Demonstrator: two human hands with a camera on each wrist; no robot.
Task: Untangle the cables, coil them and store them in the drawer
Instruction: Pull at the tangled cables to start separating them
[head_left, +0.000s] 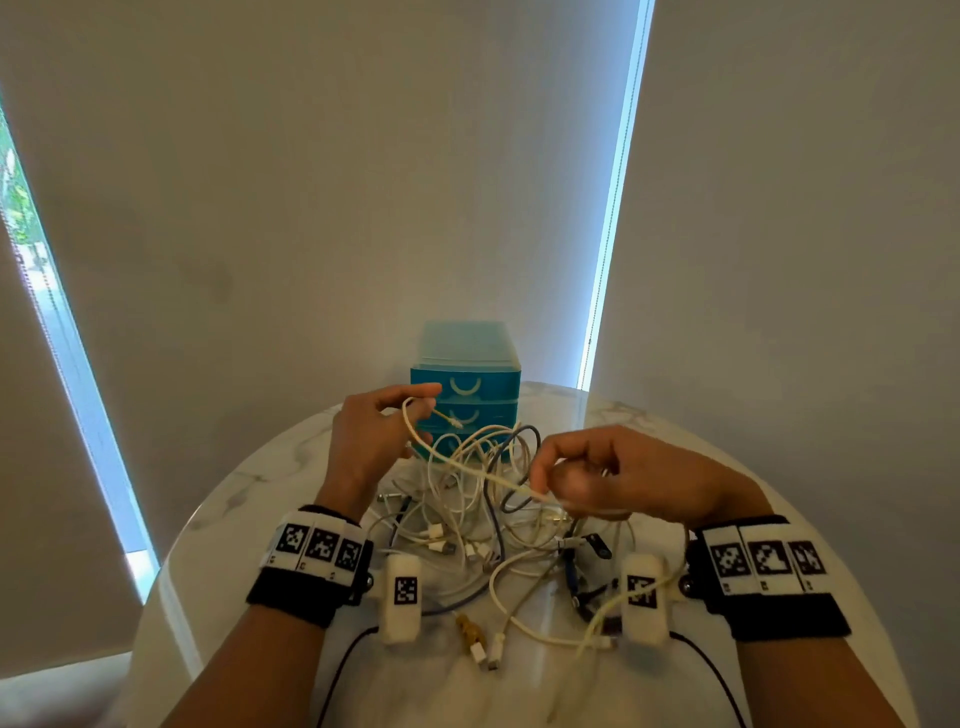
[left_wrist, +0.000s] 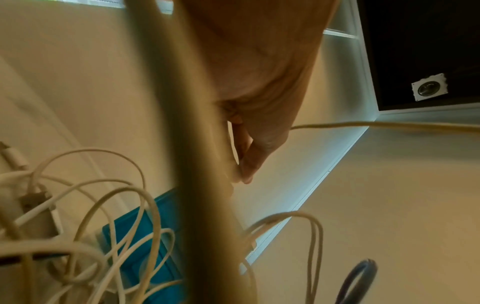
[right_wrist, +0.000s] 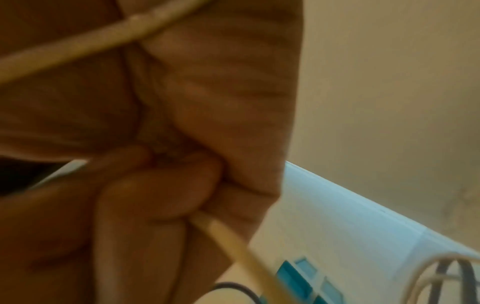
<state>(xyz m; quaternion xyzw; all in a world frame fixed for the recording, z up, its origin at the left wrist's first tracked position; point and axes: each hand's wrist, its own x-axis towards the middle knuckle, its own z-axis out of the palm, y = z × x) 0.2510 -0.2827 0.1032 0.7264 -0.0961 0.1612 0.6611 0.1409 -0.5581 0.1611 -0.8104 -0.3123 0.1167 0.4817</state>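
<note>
A tangle of white and grey cables lies on the round marble table. My left hand is raised in front of the blue drawer unit and pinches a loop of a cream cable near its plug end. My right hand pinches the same cream cable lower down, so it runs taut between both hands above the heap. In the left wrist view the cream cable leaves my fingers to the right. All drawers look closed.
The blue drawer unit has three drawers and stands at the table's far edge against closed blinds. Loose plugs lie near the table's front. Bare marble shows left and right of the heap.
</note>
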